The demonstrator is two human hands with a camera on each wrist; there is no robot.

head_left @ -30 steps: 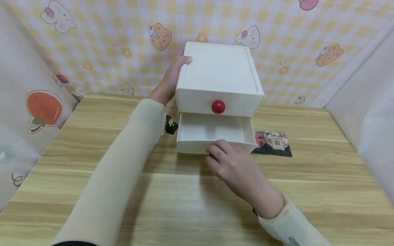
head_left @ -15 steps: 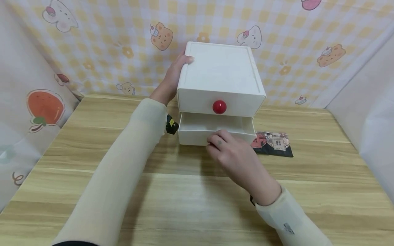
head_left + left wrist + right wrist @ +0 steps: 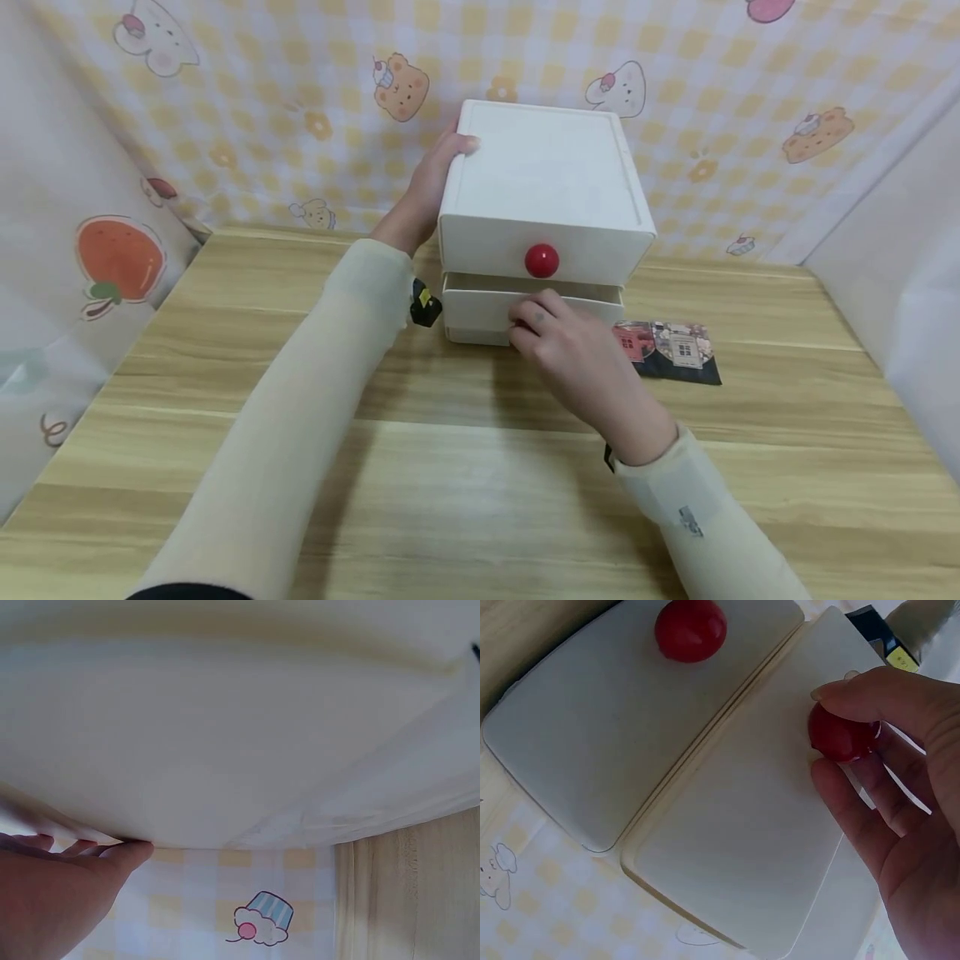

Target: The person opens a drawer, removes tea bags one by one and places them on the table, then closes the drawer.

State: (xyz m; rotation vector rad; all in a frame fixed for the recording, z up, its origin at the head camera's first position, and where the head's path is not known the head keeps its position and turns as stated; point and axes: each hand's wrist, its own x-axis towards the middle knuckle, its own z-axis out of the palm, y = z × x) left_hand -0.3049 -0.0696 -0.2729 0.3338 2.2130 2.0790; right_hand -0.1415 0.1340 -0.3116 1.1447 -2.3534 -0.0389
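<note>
A white two-drawer box (image 3: 551, 167) stands at the back of the table. Its upper drawer front, with a red knob (image 3: 542, 261), is closed. The lower drawer (image 3: 480, 312) is out by a small gap along its top edge. My right hand (image 3: 566, 350) pinches that drawer's red knob (image 3: 845, 735) between thumb and fingers, plain in the right wrist view. My left hand (image 3: 431, 179) holds the box at its far left side, thumb on the top edge. In the left wrist view, fingers (image 3: 124, 859) lie against the box's edge; the rest is hidden.
A dark packet with printed pictures (image 3: 675, 354) lies on the wooden table (image 3: 465, 500), right of the box. A black wrist item with a yellow mark (image 3: 425, 304) shows by the left sleeve. A checked cloth (image 3: 337, 100) hangs behind the box.
The right hand has moved away from me, pushing the lower drawer inward, so its opening has narrowed to a thin gap. The left hand has stayed on the box.
</note>
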